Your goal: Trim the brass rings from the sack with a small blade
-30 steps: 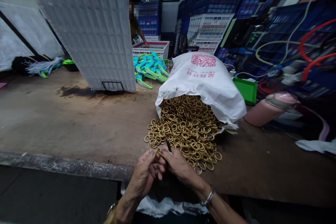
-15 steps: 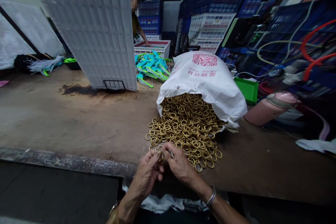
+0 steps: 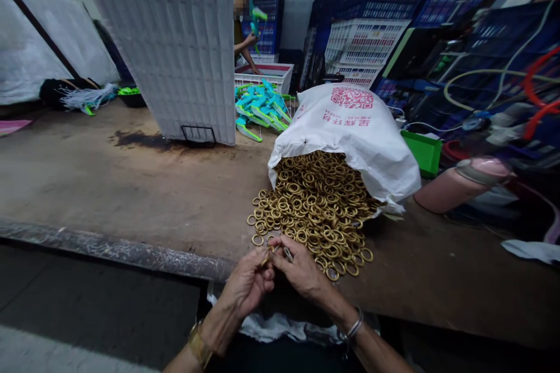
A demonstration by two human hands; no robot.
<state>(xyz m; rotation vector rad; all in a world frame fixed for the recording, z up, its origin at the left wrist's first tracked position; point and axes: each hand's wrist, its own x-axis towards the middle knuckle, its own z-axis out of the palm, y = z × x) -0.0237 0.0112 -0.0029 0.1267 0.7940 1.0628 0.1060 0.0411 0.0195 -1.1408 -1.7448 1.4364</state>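
Ring (image 3: 264, 259), brassy, above surface (image 3: 175, 198) edge | left hand (image 3: 245, 284) pinching it; right hand (image 3: 301, 268) clasping slim metallic tool (image 3: 287, 253), fingertips meeting at ring | probably light, stiff, slick; best held by rim

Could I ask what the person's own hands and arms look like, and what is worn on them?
Both hands are bare, and no sleeves show. Above the left hand sits a wide gold-toned band; whether it is a watch is unclear. Above the right hand is a slim silver-toned bangle.
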